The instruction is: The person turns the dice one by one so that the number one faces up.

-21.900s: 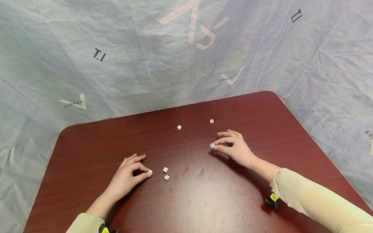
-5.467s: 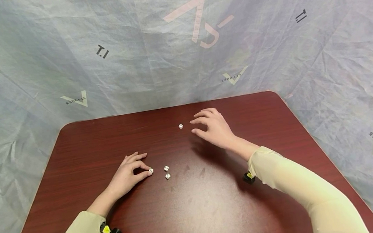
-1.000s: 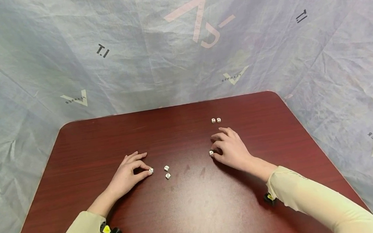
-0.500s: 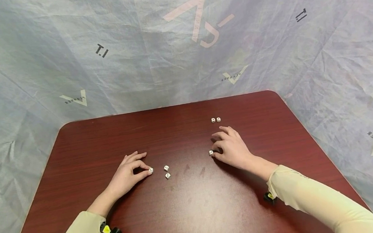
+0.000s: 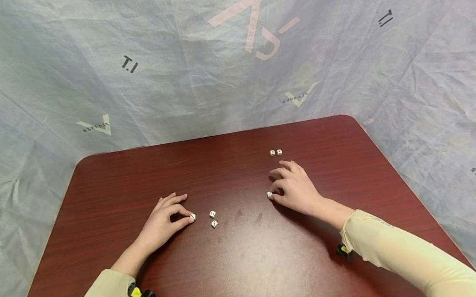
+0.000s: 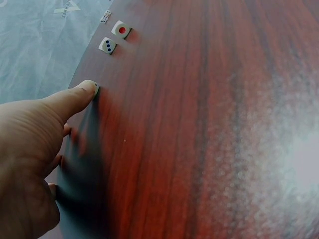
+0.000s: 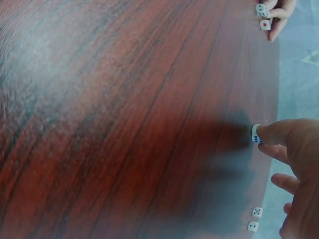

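Observation:
Between thumb and index finger, my left hand (image 5: 162,225) pinches a white die (image 5: 193,217) low at the table, left of the middle. Just right of it lie two more dice, a farther die (image 5: 212,214) and a nearer die (image 5: 214,224). My right hand (image 5: 298,191) pinches another die (image 5: 269,195) in the same way; blue pips show on it in the right wrist view. Beyond that hand a pair sits side by side, a left die (image 5: 272,153) and a right die (image 5: 279,152). In the left wrist view the thumb (image 6: 75,99) hides most of the left hand's die.
The dark red wooden table (image 5: 248,270) has rounded far corners. Grey printed fabric (image 5: 163,70) hangs behind it and along both sides. A black device with a yellow tag is strapped at each wrist.
Compared with several seconds ago, the far die near the middle now sits beside the other at far right. My right hand drew back and holds a die. Over the last second nothing visibly moved.

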`<action>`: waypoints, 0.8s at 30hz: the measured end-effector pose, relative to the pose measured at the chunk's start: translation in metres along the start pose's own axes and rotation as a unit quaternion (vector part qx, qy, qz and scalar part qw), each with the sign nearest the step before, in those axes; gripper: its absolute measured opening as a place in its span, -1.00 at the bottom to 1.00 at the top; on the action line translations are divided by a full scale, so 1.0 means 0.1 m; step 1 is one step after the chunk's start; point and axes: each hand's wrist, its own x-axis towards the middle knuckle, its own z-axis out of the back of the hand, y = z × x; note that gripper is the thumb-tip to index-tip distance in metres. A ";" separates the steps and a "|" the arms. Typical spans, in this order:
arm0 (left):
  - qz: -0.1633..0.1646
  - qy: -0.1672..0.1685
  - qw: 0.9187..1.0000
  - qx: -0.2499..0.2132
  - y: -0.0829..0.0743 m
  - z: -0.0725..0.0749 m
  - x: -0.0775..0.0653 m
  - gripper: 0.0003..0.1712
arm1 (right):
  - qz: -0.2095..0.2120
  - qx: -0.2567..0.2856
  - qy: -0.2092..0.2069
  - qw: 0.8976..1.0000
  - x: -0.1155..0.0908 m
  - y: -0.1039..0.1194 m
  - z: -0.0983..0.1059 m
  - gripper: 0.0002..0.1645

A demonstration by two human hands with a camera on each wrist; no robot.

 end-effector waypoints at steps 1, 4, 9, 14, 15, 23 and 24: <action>0.000 0.000 1.000 0.000 0.00 0.00 0.00 -0.90 | 0.000 -0.001 0.000 1.000 0.00 0.00 0.00 -0.86; -0.001 0.000 1.000 0.001 0.00 0.00 0.00 -0.90 | 0.000 0.000 0.001 1.000 0.01 0.00 -0.01 -0.86; 0.002 0.001 1.000 0.000 0.01 0.00 0.00 -0.91 | 0.005 -0.003 -0.006 1.000 0.01 0.01 -0.03 -0.85; 0.003 0.002 1.000 -0.002 0.00 0.00 0.00 -0.90 | 0.005 0.001 -0.007 1.000 0.00 0.02 -0.02 -0.86; 0.002 0.001 1.000 -0.003 0.00 0.00 0.00 -0.90 | 0.004 0.001 -0.005 1.000 0.00 0.02 -0.02 -0.86; 0.001 0.000 1.000 -0.002 0.01 0.00 0.00 -0.90 | 0.008 0.001 -0.004 1.000 0.00 0.02 -0.03 -0.87; 0.000 0.000 1.000 -0.002 0.01 0.00 0.00 -0.90 | 0.009 0.002 -0.005 1.000 0.00 0.02 -0.03 -0.87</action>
